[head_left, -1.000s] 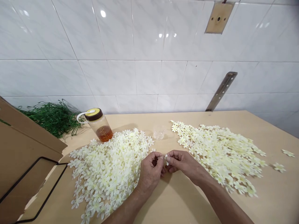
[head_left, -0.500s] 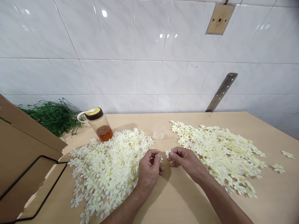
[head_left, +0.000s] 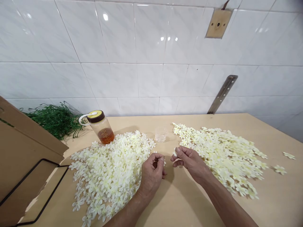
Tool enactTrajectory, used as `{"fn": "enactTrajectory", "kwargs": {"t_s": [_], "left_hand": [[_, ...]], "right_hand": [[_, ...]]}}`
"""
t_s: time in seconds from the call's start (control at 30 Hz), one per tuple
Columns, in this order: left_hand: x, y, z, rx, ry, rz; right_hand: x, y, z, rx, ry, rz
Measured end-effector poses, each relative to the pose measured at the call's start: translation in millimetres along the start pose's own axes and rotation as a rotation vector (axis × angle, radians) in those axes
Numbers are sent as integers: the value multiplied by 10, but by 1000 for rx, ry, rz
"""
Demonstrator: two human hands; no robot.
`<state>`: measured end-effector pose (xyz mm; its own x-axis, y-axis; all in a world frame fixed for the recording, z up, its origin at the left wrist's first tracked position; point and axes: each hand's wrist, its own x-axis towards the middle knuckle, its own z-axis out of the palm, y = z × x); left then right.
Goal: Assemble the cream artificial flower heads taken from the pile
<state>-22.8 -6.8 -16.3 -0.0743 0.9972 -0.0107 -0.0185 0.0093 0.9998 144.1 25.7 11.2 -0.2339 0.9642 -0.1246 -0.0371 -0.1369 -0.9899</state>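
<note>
My left hand (head_left: 152, 171) is closed in a pinch at the right edge of a heap of pale yellow artificial flowers (head_left: 111, 176). A bit of white petal shows past its fingertips, the rest hidden by the fingers. A short gap to the right, my right hand (head_left: 189, 162) pinches a small artificial flower (head_left: 175, 152) between thumb and fingers. Beyond that hand spreads a second, flatter pile of the same flowers (head_left: 220, 154). Behind both hands stands a small clear plastic cup (head_left: 161, 135).
A bottle of amber liquid (head_left: 103, 129) stands behind the left heap. Green artificial stems (head_left: 54, 119) lie at the back left. A cardboard box (head_left: 21, 157) and a black wire frame (head_left: 49, 189) take up the left side. Loose flowers (head_left: 280, 169) lie at the right.
My right hand has drawn slightly to the right, away from the left, with its flower still pinched. My left hand keeps its pinch almost in place. The view has shifted a little.
</note>
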Motion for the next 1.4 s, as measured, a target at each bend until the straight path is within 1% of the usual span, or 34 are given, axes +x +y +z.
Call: {"fn": "enactTrajectory", "kwargs": {"t_s": [0.1,0.27,0.4,0.57,0.7,0.77,0.9,1.03,1.17,1.27,1.4], "left_hand": [[-10,-13,6,4,-14,-7],[-22,-49,12,25,-40,10],[-45,-34,15,117,-84,59],[-87,9,16,219,-122,117],[-96,14,20,230,-129,128],[-89,12,22,237,-121,130],[-73,-11,28,223,-124,135],[-64,-69,26,207,-128,176],[-60,-110,7,207,-163,221],[-57,-131,7,173,-161,283],[-45,-200,35,99,-113,362]], "right_hand": [[1,2,9,0,-16,-14],[19,4,26,19,17,-11],[33,-27,29,9,35,6],[52,-153,76,-4,0,17],[102,-278,196,-5,-17,25],[140,-330,282,-43,-50,29],[215,-401,479,-165,-117,6],[260,-463,673,-322,-180,-34],[294,-493,857,-476,-248,-130],[348,-464,1013,-623,-274,-264],[453,-413,1223,-776,-267,-478]]}}
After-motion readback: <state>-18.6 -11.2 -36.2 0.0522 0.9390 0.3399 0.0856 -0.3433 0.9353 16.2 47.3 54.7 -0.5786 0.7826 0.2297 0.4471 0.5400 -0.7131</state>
